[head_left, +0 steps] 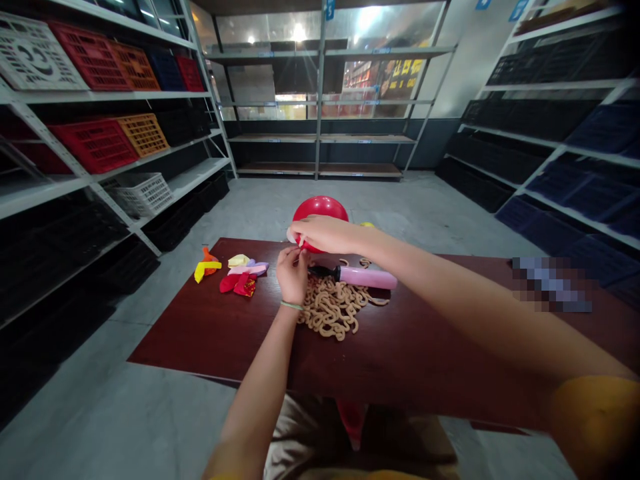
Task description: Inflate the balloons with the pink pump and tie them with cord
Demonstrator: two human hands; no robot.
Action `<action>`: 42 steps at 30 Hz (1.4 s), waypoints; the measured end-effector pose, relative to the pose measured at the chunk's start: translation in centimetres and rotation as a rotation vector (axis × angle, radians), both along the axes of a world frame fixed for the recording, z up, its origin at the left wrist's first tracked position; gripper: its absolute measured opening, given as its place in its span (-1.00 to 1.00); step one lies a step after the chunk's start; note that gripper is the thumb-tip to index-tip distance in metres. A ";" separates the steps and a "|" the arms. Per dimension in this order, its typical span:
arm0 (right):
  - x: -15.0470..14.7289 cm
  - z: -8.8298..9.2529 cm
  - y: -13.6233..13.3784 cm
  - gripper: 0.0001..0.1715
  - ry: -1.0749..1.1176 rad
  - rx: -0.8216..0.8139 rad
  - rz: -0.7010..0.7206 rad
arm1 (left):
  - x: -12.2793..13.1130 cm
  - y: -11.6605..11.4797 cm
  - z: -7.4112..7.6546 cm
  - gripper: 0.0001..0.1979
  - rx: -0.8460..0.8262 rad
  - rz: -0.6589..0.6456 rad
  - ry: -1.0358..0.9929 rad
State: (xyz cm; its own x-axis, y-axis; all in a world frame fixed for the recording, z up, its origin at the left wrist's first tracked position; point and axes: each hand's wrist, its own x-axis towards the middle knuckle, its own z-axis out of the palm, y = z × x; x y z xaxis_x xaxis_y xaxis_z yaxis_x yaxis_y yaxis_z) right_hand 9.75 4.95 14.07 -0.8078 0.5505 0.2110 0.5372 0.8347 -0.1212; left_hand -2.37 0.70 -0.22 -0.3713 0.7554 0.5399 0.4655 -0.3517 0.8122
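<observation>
An inflated red balloon (320, 208) sits above the far edge of the dark red table (210, 327). My right hand (323, 233) is closed around its neck, just in front of it. My left hand (293, 273) is raised below, fingers pinched at the balloon's neck. A pink hand pump (363, 276) with a black nozzle lies on the table right of my left hand. A pile of tan plastic hooks (333, 310) lies under it.
Several uninflated balloons (235, 273) in red, yellow, orange and pink lie on the table's left part. Metal shelves with coloured crates (95, 140) line the left; dark bins fill the right shelves. A blurred patch covers something at the table's right.
</observation>
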 end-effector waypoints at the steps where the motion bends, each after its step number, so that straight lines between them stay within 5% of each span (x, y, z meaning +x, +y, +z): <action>1: 0.5 0.0 -0.3 -0.87 -0.003 -0.011 0.019 | 0.0 0.1 -0.1 -0.72 -0.033 -0.027 -0.045; 7: 3.0 -1.2 -1.4 -0.80 0.014 -0.019 0.035 | 0.1 0.7 -0.9 -0.65 -0.171 -0.192 -0.345; 14: 4.0 -4.7 -3.0 -0.66 0.026 0.248 -0.102 | 0.2 0.9 -0.5 -0.70 -0.178 -0.211 -0.539; 18: 3.7 -7.0 -3.5 -0.74 0.050 0.312 -0.203 | 0.2 0.7 -0.2 -0.73 -0.150 -0.205 -0.542; 24: 2.4 -10.6 -3.0 -0.51 0.125 0.297 -0.325 | 0.3 0.5 0.1 -0.71 -0.191 -0.183 -0.484; 28: 1.2 -12.4 -2.3 -0.74 0.173 0.267 -0.346 | 0.3 0.6 0.1 -0.71 -0.206 -0.203 -0.525; 35: 2.1 -11.5 -2.5 -0.82 0.245 0.312 -0.278 | -0.7 0.8 -0.1 -0.69 -0.201 -0.082 -0.372; 42: 4.2 -9.2 -3.8 -0.81 0.248 0.400 -0.069 | -0.6 0.6 -0.3 -0.60 -0.305 -0.153 -0.199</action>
State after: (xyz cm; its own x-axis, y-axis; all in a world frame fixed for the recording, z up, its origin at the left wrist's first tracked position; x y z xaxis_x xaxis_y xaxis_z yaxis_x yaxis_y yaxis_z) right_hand 13.94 1.12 4.90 -0.6704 0.4373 0.5994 0.5887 0.8053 0.0708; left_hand -2.92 1.31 -0.53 -0.3169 0.9247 0.2110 0.2494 -0.1334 0.9592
